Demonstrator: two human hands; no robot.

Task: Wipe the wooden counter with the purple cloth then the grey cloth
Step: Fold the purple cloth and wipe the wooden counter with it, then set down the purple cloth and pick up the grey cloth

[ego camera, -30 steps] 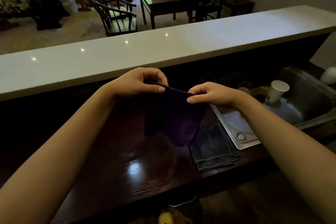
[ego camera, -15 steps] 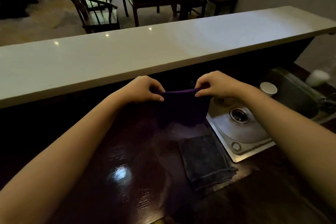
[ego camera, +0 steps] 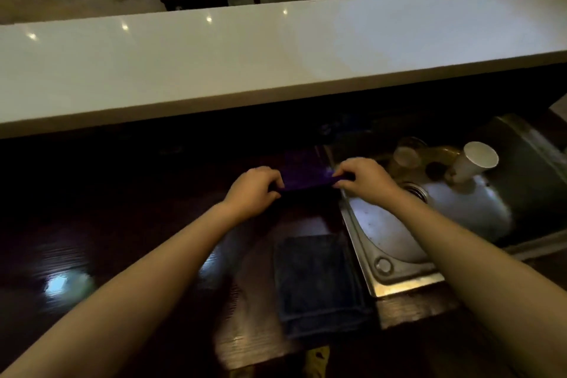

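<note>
The purple cloth (ego camera: 302,173) lies spread on the dark wooden counter (ego camera: 129,242), far back beside the sink's left rim. My left hand (ego camera: 253,192) pinches its near left corner and my right hand (ego camera: 363,179) pinches its near right corner. The grey cloth (ego camera: 317,281) lies folded flat on the counter nearer to me, against the sink's edge, untouched by either hand.
A steel sink (ego camera: 454,215) sits to the right, holding a white paper cup (ego camera: 474,159) and a glass (ego camera: 406,152). A raised white ledge (ego camera: 245,52) runs across the back above the counter. Chairs and a table stand in the room beyond.
Both hands carried the purple cloth away from me and lowered it from hanging in the air onto the counter's far part. My view tilted down.
</note>
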